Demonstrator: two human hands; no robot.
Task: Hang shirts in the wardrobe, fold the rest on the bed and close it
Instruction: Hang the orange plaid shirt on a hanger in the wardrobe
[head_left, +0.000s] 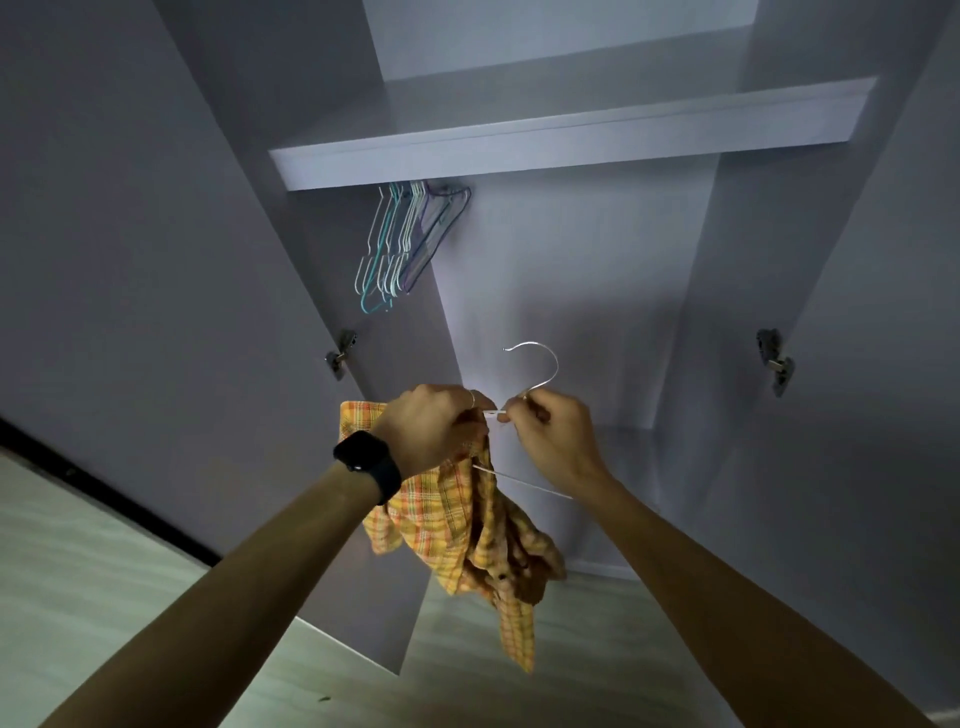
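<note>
both hands (434, 427) (558, 441) hold shirt (485, 540) and hanger (535, 364).

No readable text, brand, number or sign anywhere in frame. Nothing legible on wardrobe (571, 140), plaid shirt (488, 545), wire hanger (519, 481), or dark watch (363, 454) at lower centre-left.

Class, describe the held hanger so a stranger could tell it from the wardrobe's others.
In the open pale grey wardrobe, look below the wide shelf. In front, the left hand and right hand hold a thin white wire hanger against an orange checked shirt. The pastel wire hangers under the shelf hang bunched and bare; this one is held.
</note>
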